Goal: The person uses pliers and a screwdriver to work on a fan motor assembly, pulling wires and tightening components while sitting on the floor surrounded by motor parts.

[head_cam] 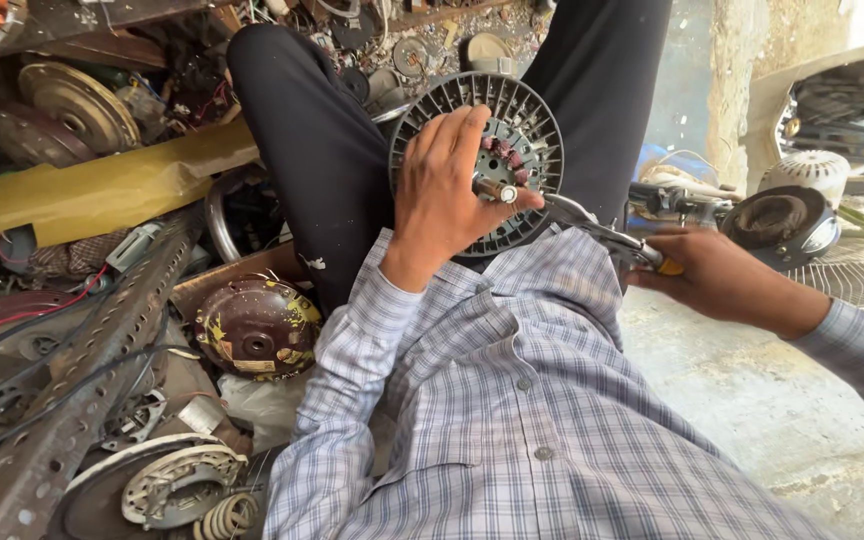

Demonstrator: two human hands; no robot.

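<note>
While the round grey fan motor housing [497,150] is being propped on edge against the lap, at about twelve o'clock from the checked shirt [512,400], it is being steadied by the left hand [447,185], which is being spread over its slotted face with the fingers curled toward the centre. The shaft [497,190] at the hub is being pinched between thumb and fingertips, seemingly so that the rotor is kept from turning. The reddish copper windings [507,158] are being left exposed just above the shaft, at roughly one o'clock from it.

From about four o'clock, a pair of pliers [592,225] is being brought in toward the shaft by the right hand [717,275], which is being closed around the handles; a bit of yellow grip is showing at the fist. The tool's nose is being held just beside the shaft end, though whether it is actually biting on it cannot be told. The two hands are being kept apart, one on each side of the housing, so that the part is braced against the pull of the tool.

At nine o'clock, a perforated metal angle bar [62,400] and a dark maroon motor cover [257,325] are lying among scrap; at three o'clock, another fan motor [777,220] is resting on the concrete floor [752,400].
</note>
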